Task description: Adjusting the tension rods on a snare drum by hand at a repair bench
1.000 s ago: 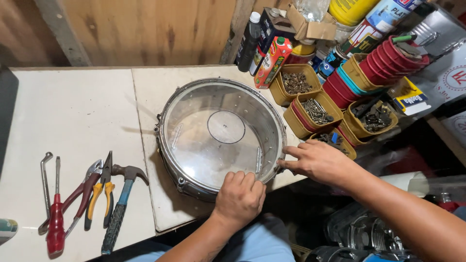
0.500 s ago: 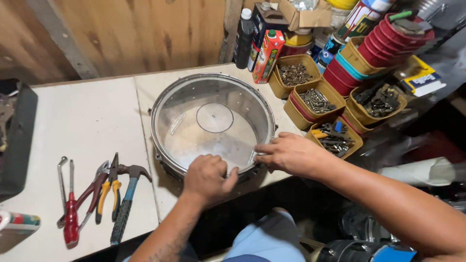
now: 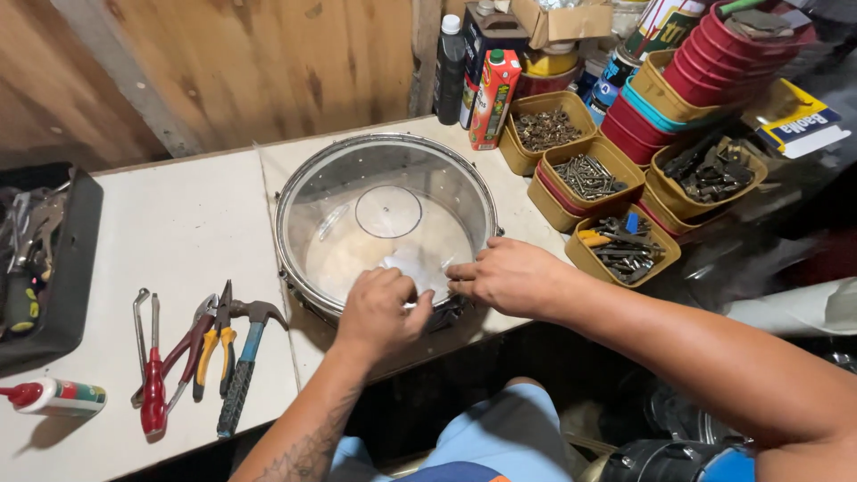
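Bright overhead light, soft shadows, right edge dim, blurred

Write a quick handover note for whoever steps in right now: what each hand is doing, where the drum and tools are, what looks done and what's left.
Left hand: fingers curled, pressing on the near rim of the snare drum; grip closed.
Right hand: flat on the same rim beside it, holding nothing.
Drum: lies flat on the white bench, clear head and metal hoop in place.
Hammer, pliers and red screwdriver lie untouched to the left; tubs of screws to the right.
Done or left: cannot tell from this view.
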